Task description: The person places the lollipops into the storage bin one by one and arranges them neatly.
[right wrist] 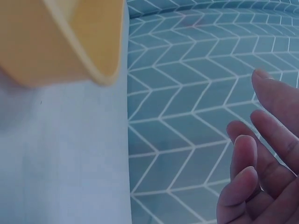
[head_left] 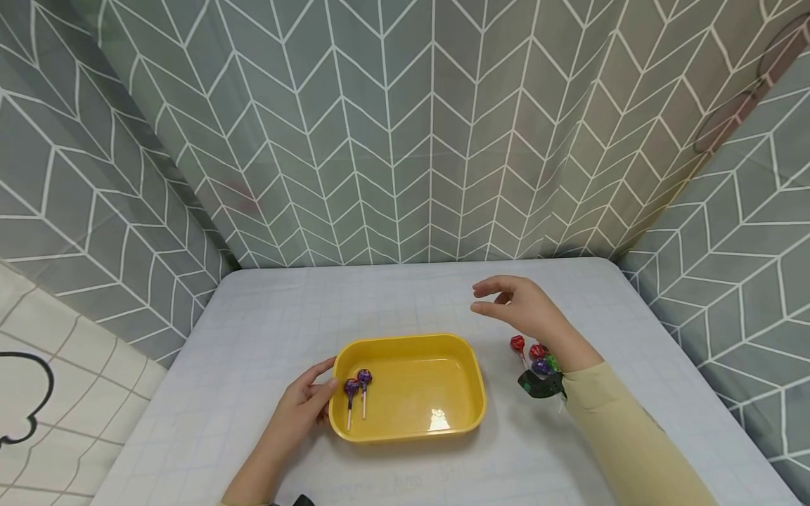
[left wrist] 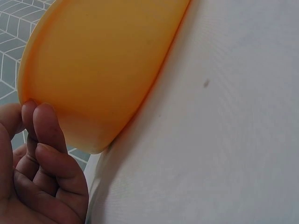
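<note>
A yellow tray (head_left: 419, 395) sits on the white table, and it fills the top left of the left wrist view (left wrist: 103, 60). Two purple lollipops (head_left: 357, 383) lie side by side at its left end, sticks pointing toward me. My left hand (head_left: 325, 376) holds the tray's left rim, its curled fingers (left wrist: 46, 135) against the outer wall. My right hand (head_left: 490, 299) hovers above the table to the right of the tray, fingers (right wrist: 243, 163) relaxed and holding nothing. A small pile of red, purple and green lollipops (head_left: 534, 355) lies below that wrist, partly hidden by it.
The white table (head_left: 285, 309) is walled on three sides by grey chevron curtains (head_left: 405, 140), which meet it at the back and right edges. A dark wrist strap (head_left: 541, 384) shows on the right sleeve.
</note>
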Demonstrator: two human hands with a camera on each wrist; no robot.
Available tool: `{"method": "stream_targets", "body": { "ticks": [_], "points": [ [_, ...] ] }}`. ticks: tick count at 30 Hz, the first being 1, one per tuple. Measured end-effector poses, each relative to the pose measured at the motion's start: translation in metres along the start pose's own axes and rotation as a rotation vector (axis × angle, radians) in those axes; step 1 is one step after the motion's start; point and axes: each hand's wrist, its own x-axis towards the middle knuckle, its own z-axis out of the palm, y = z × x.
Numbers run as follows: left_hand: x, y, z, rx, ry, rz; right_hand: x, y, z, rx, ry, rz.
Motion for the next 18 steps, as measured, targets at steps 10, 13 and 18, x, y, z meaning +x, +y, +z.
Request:
{"method": "stream_targets", "body": {
  "ticks": [10, 13, 18],
  "points": [
    [0.001, 0.002, 0.001, -0.002, 0.008, -0.035, -0.010, 0.027, -0.011, -0.002, 0.022, 0.037],
    [0.001, 0.001, 0.001, -0.003, 0.006, -0.031, -0.012, 0.034, -0.014, -0.020, 0.026, 0.045],
    [0.001, 0.000, 0.000, -0.014, 0.001, -0.027, -0.017, 0.041, -0.018, -0.033, 0.034, 0.060]
  ]
}}
